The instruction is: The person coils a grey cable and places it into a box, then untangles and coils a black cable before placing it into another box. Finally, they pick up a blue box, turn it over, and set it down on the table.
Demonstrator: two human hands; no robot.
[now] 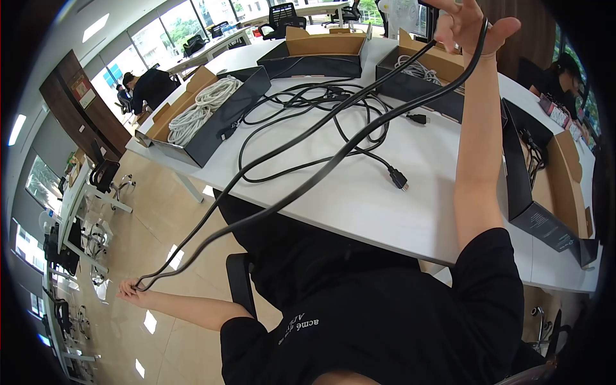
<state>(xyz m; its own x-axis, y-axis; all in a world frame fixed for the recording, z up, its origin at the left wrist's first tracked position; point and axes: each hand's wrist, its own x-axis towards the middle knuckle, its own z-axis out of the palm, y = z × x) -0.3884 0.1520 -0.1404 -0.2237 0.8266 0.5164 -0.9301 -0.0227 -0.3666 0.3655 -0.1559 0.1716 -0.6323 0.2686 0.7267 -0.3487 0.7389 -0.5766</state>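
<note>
A long black cable stretches across the view between my two hands. Far out at the lower left, beyond the table's edge, my left hand is closed around a bend in it. My right hand is raised at the upper right, thumb and some fingers spread, with the cable hooked through it. Its fingertips are partly cut off by the frame's top. Below the stretched strands, more black cable lies in loose loops on the white table. Black plugs show at several places among these loops.
Around the table stand open black boxes: one with white coiled cables, one at the back, one with grey cables, and one at the right holding black cable. Other people sit nearby. A chair armrest is close to my left arm.
</note>
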